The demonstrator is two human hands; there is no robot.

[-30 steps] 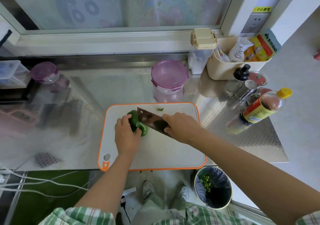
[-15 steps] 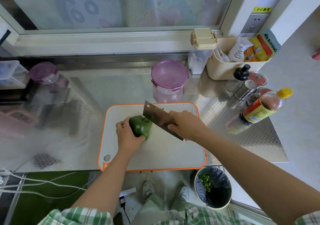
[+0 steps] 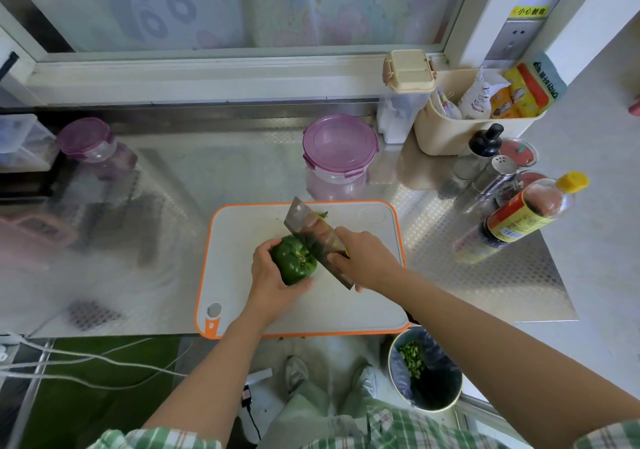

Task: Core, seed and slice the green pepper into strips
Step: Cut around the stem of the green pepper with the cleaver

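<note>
A whole green pepper [image 3: 294, 264] stands on the white cutting board with an orange rim [image 3: 239, 241], its stem end facing up. My left hand [image 3: 269, 280] wraps around its left and near sides. My right hand [image 3: 366, 257] grips the handle of a steel cleaver [image 3: 313, 237]. The blade slants from the board's far middle toward me, and its edge rests against the right side of the pepper's top. A small green scrap [image 3: 322, 214] lies by the blade's far end.
A purple-lidded tub [image 3: 339, 158] stands behind the board. Sauce bottle [image 3: 519, 220], shakers [image 3: 491, 178] and a beige caddy [image 3: 474, 130] crowd the right. A bin [image 3: 426, 369] holding green scraps sits on the floor below the counter edge. Another purple-lidded jar [image 3: 90, 144] is far left.
The pepper has been turned stem-up and shifted toward me. The cleaver rose off the board, then came down against the right of the pepper's top.
</note>
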